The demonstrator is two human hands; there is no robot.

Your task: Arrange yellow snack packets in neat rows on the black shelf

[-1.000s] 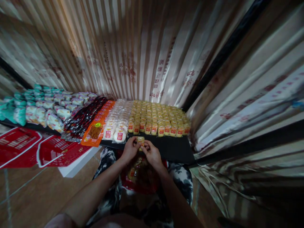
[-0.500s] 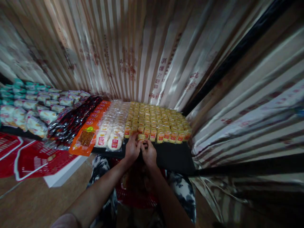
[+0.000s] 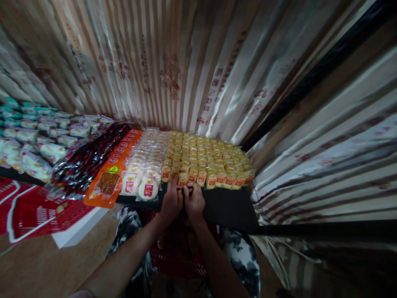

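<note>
My left hand point(image 3: 171, 202) and my right hand point(image 3: 194, 202) are side by side at the front edge of a black shelf point(image 3: 226, 205). Their fingertips pinch a small yellow snack pack point(image 3: 183, 179) with a red label, set against the front row of the yellow snack packs point(image 3: 206, 159). That block of packs fills the right part of the shelf in neat rows. Round white cake packs point(image 3: 145, 174) lie just left of my left hand. A red basket point(image 3: 176, 254) rests on my lap under my forearms.
Orange snack bags point(image 3: 111, 176), dark red packets point(image 3: 88, 159) and white-and-green bags point(image 3: 37, 140) lie further left on the shelf. Red baskets point(image 3: 34, 209) sit on a white ledge at lower left. Striped foil-like panels point(image 3: 173, 66) wall in the back and right.
Both hands moved forward from above my lap to the shelf, carrying the small yellow pack into the front row. The view shifted slightly right.
</note>
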